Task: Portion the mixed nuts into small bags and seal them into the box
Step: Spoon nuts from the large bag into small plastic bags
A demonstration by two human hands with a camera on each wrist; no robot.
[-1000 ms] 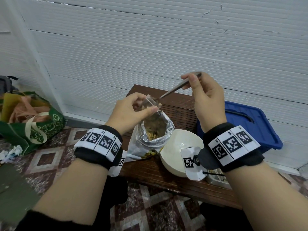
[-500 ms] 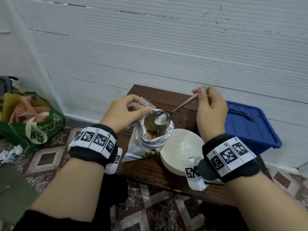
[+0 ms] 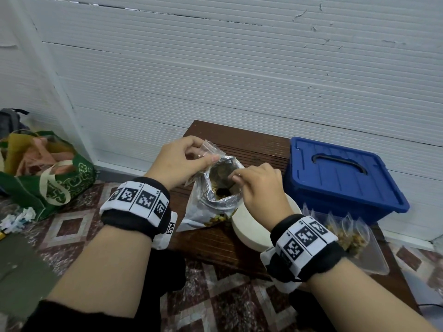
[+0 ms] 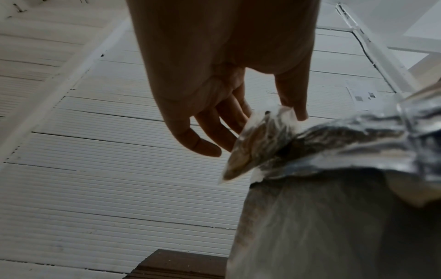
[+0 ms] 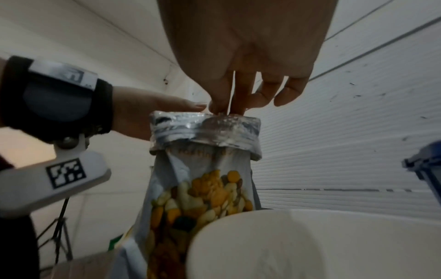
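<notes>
nearest, at the table's [image 3: 215,243] front right edge, filled small bags [image 3: 345,232] lie in a clear tray. behind, the right hand [image 3: 260,185] pinches a spoon handle inside the foil nut bag [image 3: 213,200]. the left hand [image 3: 182,161] pinches a thin, floppy, light bag [image 3: 211,150]; it is best held by its rim.

Even, soft light is filling the head view, leaving the white ribbed wall panel [image 3: 239,68] bright and its lines bowing toward the frame edges. Both wrist views are running dim and grainy: the left hand [image 4: 214,75] and right hand [image 5: 245,56] are showing dark against that wall, blurring, while the crinkled silver foil nut bag [image 5: 205,128] is catching glare.
</notes>
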